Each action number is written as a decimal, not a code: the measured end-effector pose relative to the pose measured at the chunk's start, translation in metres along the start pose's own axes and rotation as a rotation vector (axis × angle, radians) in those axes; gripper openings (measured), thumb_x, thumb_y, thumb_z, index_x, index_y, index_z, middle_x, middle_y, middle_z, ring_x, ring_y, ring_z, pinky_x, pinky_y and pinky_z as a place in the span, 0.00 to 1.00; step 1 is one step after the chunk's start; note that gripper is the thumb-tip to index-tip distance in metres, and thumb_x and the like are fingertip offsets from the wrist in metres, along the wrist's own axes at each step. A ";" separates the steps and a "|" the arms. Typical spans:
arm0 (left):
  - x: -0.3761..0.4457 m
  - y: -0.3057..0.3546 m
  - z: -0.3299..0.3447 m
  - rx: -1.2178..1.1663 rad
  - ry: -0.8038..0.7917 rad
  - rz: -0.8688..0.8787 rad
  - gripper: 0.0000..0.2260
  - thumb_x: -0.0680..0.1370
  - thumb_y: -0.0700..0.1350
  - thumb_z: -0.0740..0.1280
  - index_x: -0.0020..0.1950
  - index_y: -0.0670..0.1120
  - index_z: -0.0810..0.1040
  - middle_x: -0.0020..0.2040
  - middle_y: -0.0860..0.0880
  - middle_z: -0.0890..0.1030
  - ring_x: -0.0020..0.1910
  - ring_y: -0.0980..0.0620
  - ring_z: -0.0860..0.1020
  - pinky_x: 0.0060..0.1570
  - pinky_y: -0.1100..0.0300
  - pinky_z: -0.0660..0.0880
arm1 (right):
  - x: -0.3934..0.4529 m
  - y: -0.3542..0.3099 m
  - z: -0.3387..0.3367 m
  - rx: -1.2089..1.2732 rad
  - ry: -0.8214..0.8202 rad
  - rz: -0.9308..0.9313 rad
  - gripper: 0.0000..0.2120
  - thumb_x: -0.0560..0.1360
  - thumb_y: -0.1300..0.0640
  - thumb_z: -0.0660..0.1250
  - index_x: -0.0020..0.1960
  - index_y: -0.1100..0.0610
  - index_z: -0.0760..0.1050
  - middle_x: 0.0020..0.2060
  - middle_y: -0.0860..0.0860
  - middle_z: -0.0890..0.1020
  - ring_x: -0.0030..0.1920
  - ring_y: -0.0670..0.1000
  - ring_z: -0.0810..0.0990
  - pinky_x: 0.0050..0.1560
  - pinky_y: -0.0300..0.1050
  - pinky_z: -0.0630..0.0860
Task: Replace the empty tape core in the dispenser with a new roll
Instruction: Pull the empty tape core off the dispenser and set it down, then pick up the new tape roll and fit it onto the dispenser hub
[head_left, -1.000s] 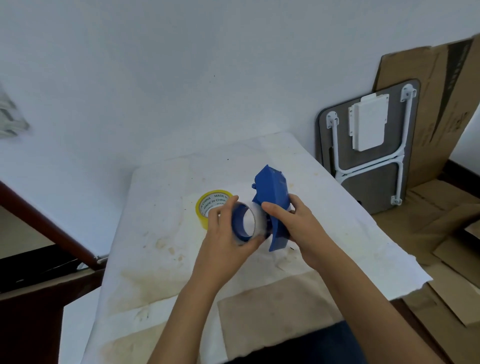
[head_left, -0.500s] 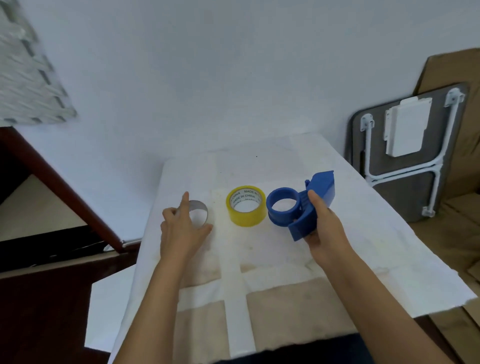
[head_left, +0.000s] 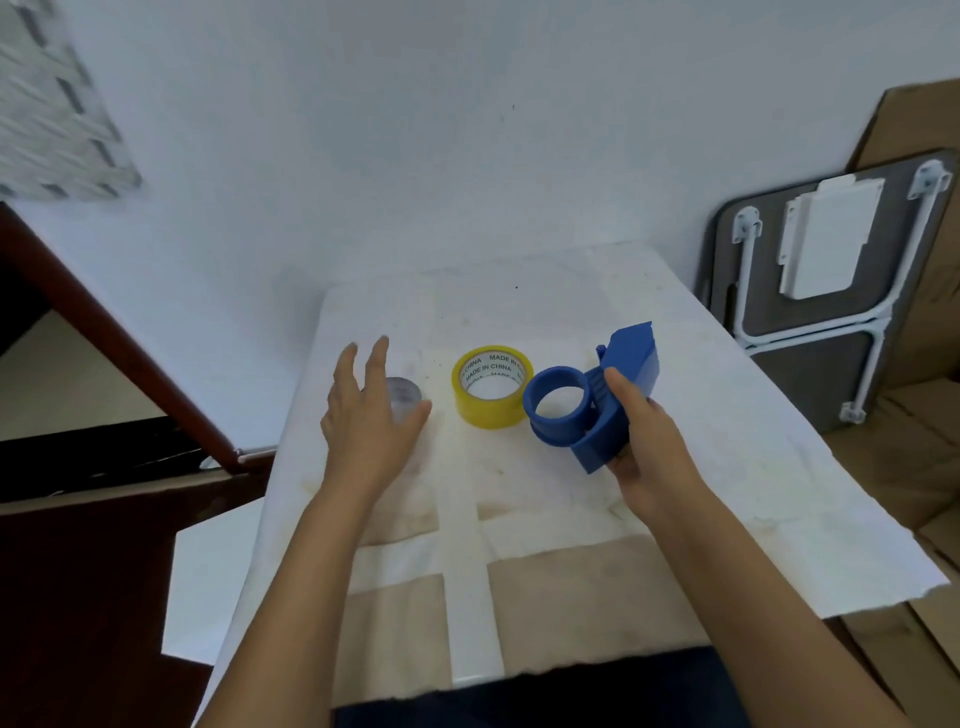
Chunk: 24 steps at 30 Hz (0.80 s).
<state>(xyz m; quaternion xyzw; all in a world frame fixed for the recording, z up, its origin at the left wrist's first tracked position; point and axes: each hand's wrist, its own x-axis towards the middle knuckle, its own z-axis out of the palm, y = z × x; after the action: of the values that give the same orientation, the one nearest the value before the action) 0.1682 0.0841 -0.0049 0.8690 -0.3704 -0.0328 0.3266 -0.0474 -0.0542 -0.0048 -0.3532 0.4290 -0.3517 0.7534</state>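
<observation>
Now dispenser (head_left: 597, 410) held — core (head_left: 404, 397) released.

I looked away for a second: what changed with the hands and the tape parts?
The left hand pulled the empty core off the blue dispenser, set it on the table at left and let go, fingers now spread. The right hand keeps holding the dispenser; the yellow roll stayed put.

Looks like a spare room or storeroom: stained paper-covered table (head_left: 545, 306), folded table (head_left: 810, 364) and cardboard (head_left: 930, 415) against the wall, right of the right hand (head_left: 644, 441).
</observation>
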 end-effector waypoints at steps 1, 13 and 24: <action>-0.003 0.013 -0.003 -0.120 0.041 0.062 0.33 0.77 0.52 0.69 0.79 0.55 0.58 0.80 0.47 0.57 0.75 0.45 0.63 0.71 0.47 0.66 | -0.001 -0.002 -0.001 -0.004 -0.012 0.006 0.23 0.74 0.46 0.69 0.65 0.56 0.74 0.56 0.54 0.83 0.49 0.51 0.82 0.41 0.45 0.78; -0.036 0.089 0.027 -1.251 -0.694 -0.605 0.22 0.82 0.57 0.59 0.58 0.40 0.81 0.45 0.46 0.88 0.44 0.49 0.86 0.51 0.53 0.81 | -0.014 -0.024 -0.017 -0.035 -0.309 0.034 0.20 0.72 0.46 0.68 0.60 0.54 0.78 0.53 0.55 0.85 0.55 0.55 0.82 0.59 0.53 0.76; -0.018 0.058 -0.013 -1.535 -0.271 -0.604 0.11 0.83 0.48 0.62 0.44 0.45 0.77 0.29 0.51 0.74 0.28 0.55 0.75 0.37 0.61 0.77 | 0.010 -0.019 0.047 -0.529 -0.313 -0.143 0.22 0.80 0.41 0.54 0.60 0.52 0.80 0.54 0.50 0.84 0.56 0.52 0.81 0.57 0.46 0.76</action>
<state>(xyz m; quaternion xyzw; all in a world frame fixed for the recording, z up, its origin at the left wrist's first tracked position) 0.1232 0.0732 0.0368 0.4553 -0.0324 -0.4664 0.7577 -0.0057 -0.0617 0.0251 -0.6160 0.3587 -0.2213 0.6655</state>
